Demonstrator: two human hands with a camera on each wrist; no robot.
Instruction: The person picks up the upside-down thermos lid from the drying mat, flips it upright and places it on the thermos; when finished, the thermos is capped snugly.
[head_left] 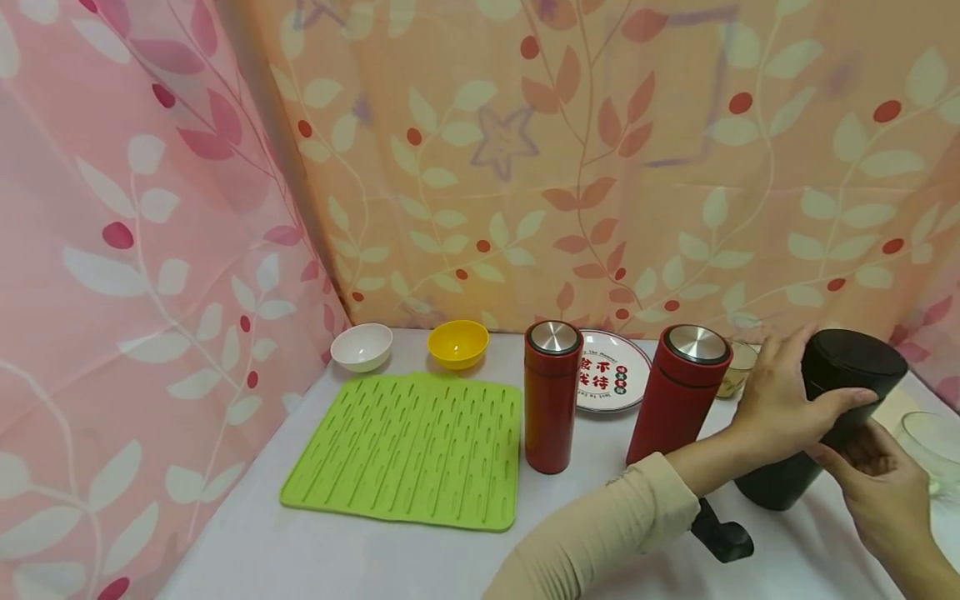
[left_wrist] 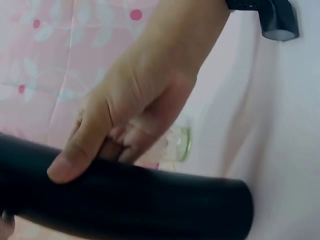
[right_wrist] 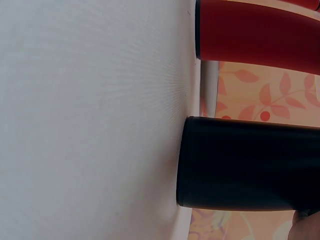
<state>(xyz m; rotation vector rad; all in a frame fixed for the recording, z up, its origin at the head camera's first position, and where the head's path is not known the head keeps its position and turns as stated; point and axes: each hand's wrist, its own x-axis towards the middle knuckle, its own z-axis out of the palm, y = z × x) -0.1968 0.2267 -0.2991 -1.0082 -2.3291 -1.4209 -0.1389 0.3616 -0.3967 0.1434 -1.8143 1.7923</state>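
While our left hand (head_left: pixel 780 400) wraps round the upper part of the black flask (head_left: pixel 825 417), its thumb lies along the flask's side just under the cap and its fingers (head_left: pixel 783 350) curl over the far side, so the grasp is firm and closed round the body. From the left wrist view we see the thumb (left_wrist: pixel 75 160) pressed flat on the dark cylinder (left_wrist: pixel 130 200), with the other fingertips tucked behind it. Our right hand (head_left: pixel 881 492) sits lower, at the near side of the flask's middle, its fingers bent round the body and partly hidden behind it; we judge it to be gripping the flask too. The flask leans to the right, its base on the white desk (head_left: pixel 375 558) at the right end, just beside the nearer of 2 red flasks. From the right wrist view the black base (right_wrist: pixel 240 165) meets the desk surface, with a red flask (right_wrist: pixel 260 35) close by.

We see 1 red flask (head_left: pixel 551 396) upright beside the green mat (head_left: pixel 412 450) and the other red flask (head_left: pixel 678 392) near our left wrist. Behind them lies a printed plate (head_left: pixel 611 379). 1 white bowl (head_left: pixel 362 347) and 1 yellow bowl (head_left: pixel 458 343) stand at the back, and a clear glass (head_left: pixel 930 442) sits at the right edge.
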